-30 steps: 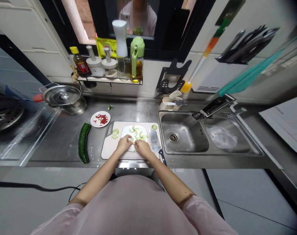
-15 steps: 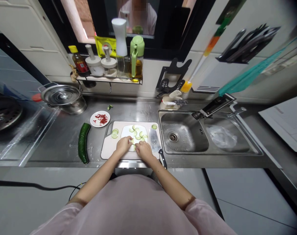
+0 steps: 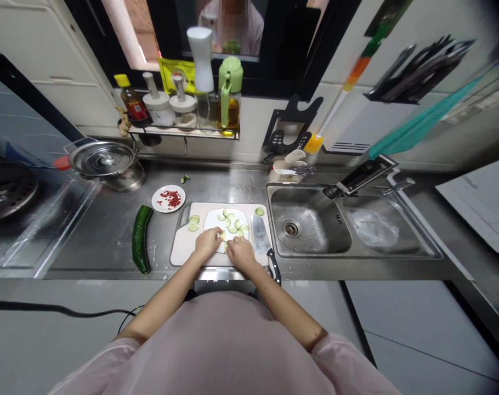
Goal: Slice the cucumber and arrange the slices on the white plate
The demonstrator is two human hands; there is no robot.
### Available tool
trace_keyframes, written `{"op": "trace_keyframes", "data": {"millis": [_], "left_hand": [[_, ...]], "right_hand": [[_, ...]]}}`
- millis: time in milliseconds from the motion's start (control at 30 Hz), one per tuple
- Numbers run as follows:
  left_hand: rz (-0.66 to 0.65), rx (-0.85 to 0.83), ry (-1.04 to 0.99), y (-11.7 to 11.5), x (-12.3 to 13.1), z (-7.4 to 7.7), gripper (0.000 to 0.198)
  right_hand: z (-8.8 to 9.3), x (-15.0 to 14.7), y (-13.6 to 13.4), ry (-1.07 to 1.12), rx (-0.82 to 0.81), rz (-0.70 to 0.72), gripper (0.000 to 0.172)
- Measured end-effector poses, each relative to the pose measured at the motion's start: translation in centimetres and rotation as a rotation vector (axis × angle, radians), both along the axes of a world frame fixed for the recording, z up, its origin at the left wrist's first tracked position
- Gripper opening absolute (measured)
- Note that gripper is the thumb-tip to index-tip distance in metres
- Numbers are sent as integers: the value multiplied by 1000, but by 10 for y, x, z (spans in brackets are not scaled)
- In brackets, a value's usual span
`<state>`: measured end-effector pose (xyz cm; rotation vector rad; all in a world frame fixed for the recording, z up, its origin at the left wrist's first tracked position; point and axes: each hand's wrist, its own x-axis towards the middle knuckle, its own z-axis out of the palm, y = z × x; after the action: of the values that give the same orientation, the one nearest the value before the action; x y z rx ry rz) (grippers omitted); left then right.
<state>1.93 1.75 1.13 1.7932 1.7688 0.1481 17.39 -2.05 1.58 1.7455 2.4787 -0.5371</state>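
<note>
A white plate (image 3: 207,221) rests on the cutting board (image 3: 182,253), with thin half-moon cucumber slices (image 3: 230,224) laid in a curving pattern on it. Over the plate's near left part, my left hand (image 3: 208,243) has its fingers pinched at a pale green slice, mostly covered by the fingertips. My right hand (image 3: 240,252) bends over the near right part, fingertips closed on another slice at the plate's front. A small stack of cucumber rounds (image 3: 193,223) lies on the board's left side. Right of the plate lies a cleaver (image 3: 260,233), its black handle past the board's edge.
On the left are a whole cucumber (image 3: 140,240), a small plate of chopped red bits (image 3: 163,207) and a lidded steel pot (image 3: 126,176). A double sink (image 3: 311,253) borders the board on the right. Above the counter hangs a rack (image 3: 183,131) of seasoning bottles.
The view has shifted very slightly. Both hands stay at the front of the plate, with only tiny finger movement; the slices keep their places.
</note>
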Motion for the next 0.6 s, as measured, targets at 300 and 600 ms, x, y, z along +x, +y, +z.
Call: {"op": "trace_keyframes", "data": {"millis": [300, 600], "left_hand": [[-4, 5, -9, -1, 0, -1, 26], [-6, 11, 6, 0, 1, -1, 27]], "right_hand": [[3, -2, 0, -5, -13, -3, 29], [0, -2, -2, -17, 19, 5, 30]]}}
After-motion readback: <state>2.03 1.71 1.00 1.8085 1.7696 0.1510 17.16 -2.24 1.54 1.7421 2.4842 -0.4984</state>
